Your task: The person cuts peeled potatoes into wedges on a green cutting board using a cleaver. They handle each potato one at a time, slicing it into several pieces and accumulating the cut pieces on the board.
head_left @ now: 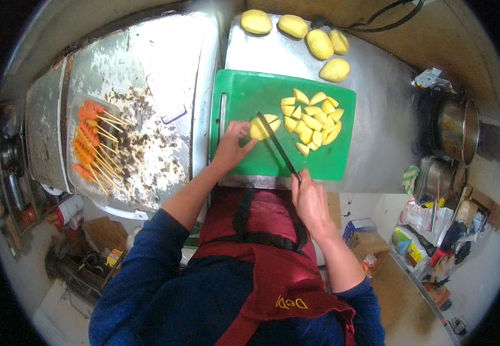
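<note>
On a green cutting board (241, 91) lies a peeled potato (257, 130), cut partly into pieces. My left hand (232, 147) steadies it at its left side with thumb and fingertips. A long dark-bladed knife (280, 145) is gripped by its handle in my right hand (310, 194). The blade runs up and left across the potato, its tip just past the far side. Right of it, a pile of potato chunks (314, 123) covers the board's right half. Whole peeled potatoes (320, 44) lie on the metal counter behind the board.
To the left, a clear plastic tray (73, 166) of skewered orange food (86, 138) sits on a worn white surface, with a phone-shaped object (165, 99) nearby. Metal pots (455, 129) and a metal container (434, 177) stand at far right. A black cable (388, 21) hangs behind.
</note>
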Available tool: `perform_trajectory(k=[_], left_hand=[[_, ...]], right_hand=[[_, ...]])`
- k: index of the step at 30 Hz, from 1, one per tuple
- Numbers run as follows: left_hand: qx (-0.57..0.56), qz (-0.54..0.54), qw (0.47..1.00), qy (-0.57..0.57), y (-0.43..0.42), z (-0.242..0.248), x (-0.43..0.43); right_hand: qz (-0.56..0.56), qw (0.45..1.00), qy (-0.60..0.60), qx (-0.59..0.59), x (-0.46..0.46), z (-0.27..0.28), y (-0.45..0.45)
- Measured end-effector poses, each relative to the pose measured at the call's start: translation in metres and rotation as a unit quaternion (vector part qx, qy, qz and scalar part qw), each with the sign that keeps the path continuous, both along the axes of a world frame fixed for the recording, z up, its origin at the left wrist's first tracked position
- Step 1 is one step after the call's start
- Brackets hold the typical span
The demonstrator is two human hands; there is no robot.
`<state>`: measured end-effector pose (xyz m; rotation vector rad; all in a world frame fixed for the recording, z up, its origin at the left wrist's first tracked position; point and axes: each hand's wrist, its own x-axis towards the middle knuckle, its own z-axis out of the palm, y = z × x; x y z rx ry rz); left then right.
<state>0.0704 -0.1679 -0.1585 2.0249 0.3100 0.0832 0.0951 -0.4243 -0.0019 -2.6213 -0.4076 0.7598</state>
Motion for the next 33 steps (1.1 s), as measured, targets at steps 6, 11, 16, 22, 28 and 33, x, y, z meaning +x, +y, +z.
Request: perform_trajectory(k=[6, 11, 16, 22, 28, 33], left_hand=[[-0.008, -0.004, 1.000, -0.019, 0.001, -0.002, -0.001], [-0.020, -0.004, 1.000, -0.015, 0.003, -0.002, 0.000], [0.011, -0.015, 1.000, -0.007, 0.009, -0.001, 0.010], [0.061, -0.001, 0.995, -0.085, -0.002, -0.003, 0.090], [0.084, -0.141, 0.979, -0.121, -0.071, -0.006, 0.161], [0.036, -0.212, 0.973, -0.083, -0.095, 0.005, 0.169]], right_hand=[[0.002, 1.000, 0.022, -0.020, -0.012, -0.002, 0.000], [-0.010, 0.999, 0.009, -0.030, -0.007, -0.039, 0.023], [0.004, 1.000, -0.013, -0.008, -0.010, -0.057, -0.008], [0.076, 0.992, -0.024, -0.099, -0.034, -0.053, -0.099], [0.151, 0.986, -0.024, -0.061, -0.031, -0.059, -0.109], [0.133, 0.991, -0.032, -0.009, -0.003, -0.061, -0.091]])
